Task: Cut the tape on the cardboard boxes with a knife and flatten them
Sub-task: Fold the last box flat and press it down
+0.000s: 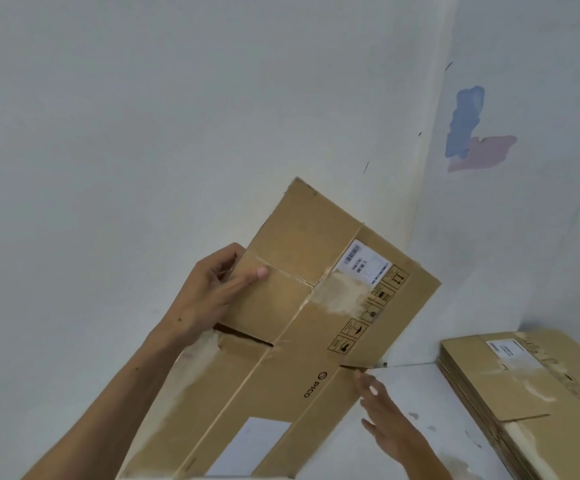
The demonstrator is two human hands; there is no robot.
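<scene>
Already collapsed flat, the PICO cardboard box (302, 323) hangs in the air before the white wall (143, 116), pinched at its upper left edge by the left hand (212, 292). The right hand (385, 410), fingers straight and slightly apart, touches its right edge. Held by one corner, the box could likely swing or spring open before reaching the stack of flattened boxes (531, 393). No knife is visible.

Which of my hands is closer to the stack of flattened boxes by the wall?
Right. The right hand is beside the held box's right edge, toward the stack; the left hand grips the box's far left side.
</scene>
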